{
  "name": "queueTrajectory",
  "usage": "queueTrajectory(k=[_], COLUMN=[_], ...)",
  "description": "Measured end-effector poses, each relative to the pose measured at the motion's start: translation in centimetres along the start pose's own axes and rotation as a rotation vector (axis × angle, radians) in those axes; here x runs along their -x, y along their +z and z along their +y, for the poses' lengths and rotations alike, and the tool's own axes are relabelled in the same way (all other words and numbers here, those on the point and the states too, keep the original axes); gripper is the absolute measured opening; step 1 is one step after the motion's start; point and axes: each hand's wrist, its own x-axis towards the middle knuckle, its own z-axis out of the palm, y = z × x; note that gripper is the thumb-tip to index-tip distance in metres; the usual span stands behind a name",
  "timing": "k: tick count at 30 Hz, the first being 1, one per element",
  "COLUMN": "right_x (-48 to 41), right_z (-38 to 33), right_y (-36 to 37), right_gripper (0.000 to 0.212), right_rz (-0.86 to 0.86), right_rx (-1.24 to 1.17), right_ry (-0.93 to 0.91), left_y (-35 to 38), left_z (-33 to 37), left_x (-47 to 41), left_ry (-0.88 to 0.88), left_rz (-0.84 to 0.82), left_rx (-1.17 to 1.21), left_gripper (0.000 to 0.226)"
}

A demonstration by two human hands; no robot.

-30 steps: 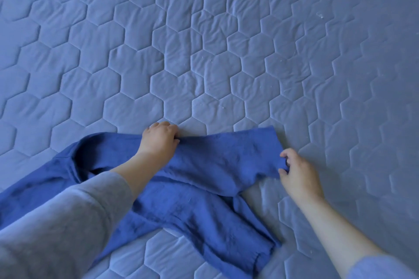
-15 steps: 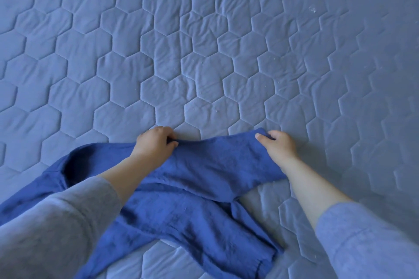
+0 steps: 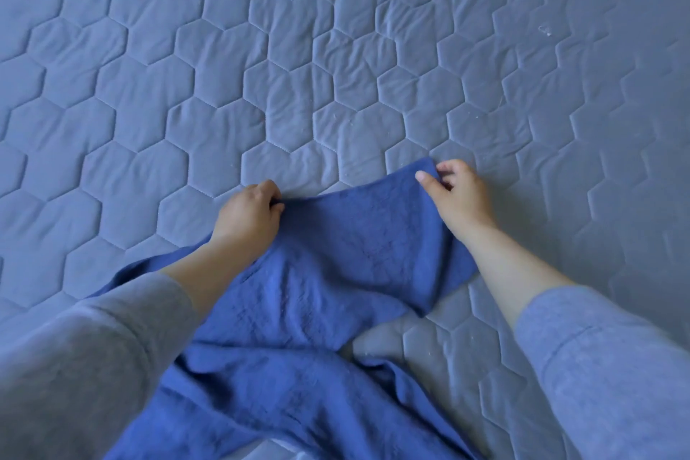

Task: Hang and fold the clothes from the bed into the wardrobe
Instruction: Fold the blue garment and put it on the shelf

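On bed (image 3: 336, 48), blue garment (image 3: 336, 273): left grip (image 3: 248, 213) pinches far edge, right grip (image 3: 457, 194) pinches far corner.

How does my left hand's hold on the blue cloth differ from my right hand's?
The left hand bunches the far edge of the blue cloth under curled fingers, knuckles up; the right hand pinches a corner, thumb showing on top. The right hand sits farther up the quilt than the left hand. Both grip the same edge.
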Motion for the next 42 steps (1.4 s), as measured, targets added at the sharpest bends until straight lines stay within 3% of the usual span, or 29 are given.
queueTrajectory(k=[2,6,9,15,17,19,22,26,36,40,42], right_x=[0.5,3.0,5.3,7.2,7.2,7.2,7.2,7.2,5.2,6.4,7.7], right_z=[1.3,5.0,7.7,9.6,9.6,9.4,9.5,9.5,10.0,9.7,9.5], right_y=[0.1,-1.7,-3.0,-3.0,-3.2,-3.8,-5.6,-6.2,-3.9,-4.0,-4.3], right_gripper=[0.042,0.030,0.041,0.039,0.034,0.029,0.020,0.019,0.015,0.011,0.015], right_rz=[-0.052,0.005,-0.042,-0.148,-0.108,-0.019,0.150,0.148,0.164,0.215,0.257], right_rx=[0.027,0.074,0.114,0.008,-0.174,-0.385,-0.500,-0.458,-0.236,-0.214,-0.199], right_ry=[0.071,0.142,0.224,0.273,0.311,0.343,0.278,0.221,0.345,0.333,0.326], left_y=[0.2,0.5,1.0,3.5,3.9,3.9,3.4,3.6,5.6,4.9,4.2], left_z=[0.2,2.0,5.0,12.8,15.3,17.3,19.1,19.2,18.9,18.4,17.7], left_x=[-0.2,-0.6,-1.4,-3.9,-5.1,-6.5,-7.9,-8.6,-9.0,-6.8,-4.4], left_ry=[0.011,0.070,0.122,0.138,0.122,0.122,0.127,0.131,0.173,0.239,0.335], left_rz=[-0.034,-0.078,-0.142,-0.247,-0.258,-0.227,-0.148,-0.094,-0.065,0.034,0.078], left_rx=[-0.015,-0.020,0.011,0.152,0.204,0.253,0.326,0.267,0.144,0.169,0.149], left_gripper=[0.016,0.025,0.028,0.030,0.024,0.009,0.012,0.009,0.004,0.027,0.028])
